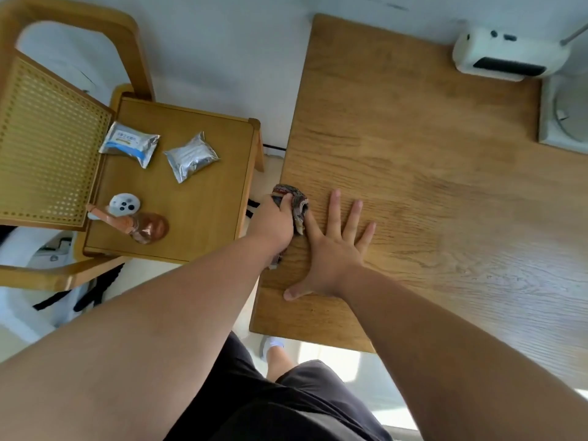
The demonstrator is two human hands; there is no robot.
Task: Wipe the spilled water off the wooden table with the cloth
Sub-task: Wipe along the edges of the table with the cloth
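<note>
2 packets [192, 156] on chair [203, 214]; left hand [273, 224] grips cloth [299, 206].

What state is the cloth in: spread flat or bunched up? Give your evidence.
Bunched up: the left hand grips the cloth as a crumpled wad at the table edge.

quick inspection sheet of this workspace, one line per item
surface: wooden table, no clear puddle, faint darker streaks mid-table
job's things: cloth bunched at the table's left edge
clutter: white device and white base at the table's far right
grippers: left hand grips the cloth; right hand flat on the table, fingers spread
cables: dark line on the floor beside the table, possibly a cable
surroundings: chair carrying foil packets, pink bottle, round white item
</note>
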